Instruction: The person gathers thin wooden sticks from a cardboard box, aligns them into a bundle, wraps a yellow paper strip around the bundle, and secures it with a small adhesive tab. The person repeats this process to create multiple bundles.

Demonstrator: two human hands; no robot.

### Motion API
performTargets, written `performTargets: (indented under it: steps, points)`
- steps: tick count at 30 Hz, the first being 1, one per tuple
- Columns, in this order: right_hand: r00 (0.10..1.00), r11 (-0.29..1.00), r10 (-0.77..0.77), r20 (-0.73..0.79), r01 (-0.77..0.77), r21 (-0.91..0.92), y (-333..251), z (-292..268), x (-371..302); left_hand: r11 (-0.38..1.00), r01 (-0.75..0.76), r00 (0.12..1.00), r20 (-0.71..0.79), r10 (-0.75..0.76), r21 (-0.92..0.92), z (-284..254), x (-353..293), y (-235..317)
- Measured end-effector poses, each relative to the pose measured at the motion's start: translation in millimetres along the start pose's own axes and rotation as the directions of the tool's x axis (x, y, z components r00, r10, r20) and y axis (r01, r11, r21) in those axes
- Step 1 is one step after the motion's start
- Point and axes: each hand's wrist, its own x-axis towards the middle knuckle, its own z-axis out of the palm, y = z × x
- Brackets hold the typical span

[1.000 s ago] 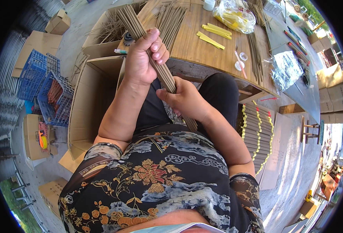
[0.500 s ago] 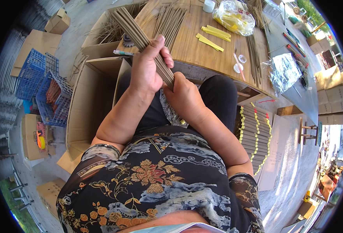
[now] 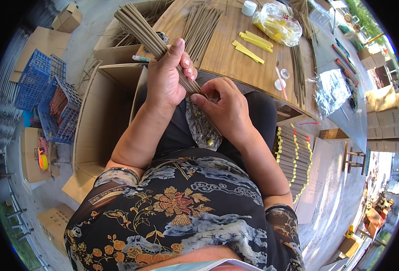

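Observation:
A bundle of thin brown incense sticks (image 3: 146, 36) slants from upper left down to the middle, above my lap. My left hand (image 3: 167, 81) is wrapped round its lower part, thumb on top. At the bundle's lower end my right hand (image 3: 226, 106) is closed, with thumb and forefinger pinching the stick ends; its other fingers are curled. Beyond my hands, more loose incense sticks (image 3: 201, 28) lie on the wooden table (image 3: 229, 65). Yellow paper strips (image 3: 248, 51) lie to their right.
An open cardboard box (image 3: 106, 113) stands left of my legs, with blue plastic baskets (image 3: 57, 131) farther left. Banded stick bundles (image 3: 293, 158) are stacked at my right. On the table are a clear plastic bag (image 3: 277, 25) and a small round lid (image 3: 280, 84); crumpled foil (image 3: 332, 90) lies beyond.
My right hand has opened up from its closer wrap and shifted slightly right at the bundle's lower end. The bundle's upper end has swung a little left in my left hand.

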Motion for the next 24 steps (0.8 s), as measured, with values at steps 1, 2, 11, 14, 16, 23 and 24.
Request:
performTargets:
  steps: [1, 2, 11, 14, 16, 23, 24]
  points:
    - [1.000, 1.000, 0.023, 0.018, -0.023, 0.013, -0.3, 0.2, 1.1, 1.000, 0.009, 1.000, 0.006, -0.009, 0.003, -1.7, 0.7, -0.9]
    - [0.998, 0.999, 0.045, 0.038, -0.046, 0.026, 0.2, 0.7, 2.3, 1.000, 0.017, 1.000, 0.012, -0.017, 0.006, -4.7, 1.7, -2.5]
    - [0.935, 0.955, 0.230, 0.271, -0.271, 0.122, 4.6, -7.9, 20.1, 0.999, 0.047, 0.999, 0.010, -0.047, 0.018, -16.3, 11.1, -11.3]
    - [0.930, 0.953, 0.212, 0.301, -0.264, 0.147, 3.9, -11.7, 26.4, 0.998, 0.057, 0.998, 0.010, -0.056, -0.010, -19.1, 15.3, -11.4]
    - [0.926, 0.949, 0.184, 0.329, -0.255, 0.185, 7.7, -11.9, 29.6, 0.996, 0.075, 0.997, 0.015, -0.075, -0.043, -21.1, 19.7, -9.8]
    - [0.835, 0.953, 0.216, 0.507, -0.294, 0.078, 22.0, -33.6, 30.3, 0.990, 0.068, 0.998, -0.004, -0.069, -0.127, -51.0, 50.5, 15.4]
    - [0.824, 0.950, 0.220, 0.522, -0.301, 0.075, 23.8, -39.7, 28.7, 0.989, 0.047, 0.998, -0.044, -0.053, -0.138, -56.8, 55.0, 19.5]
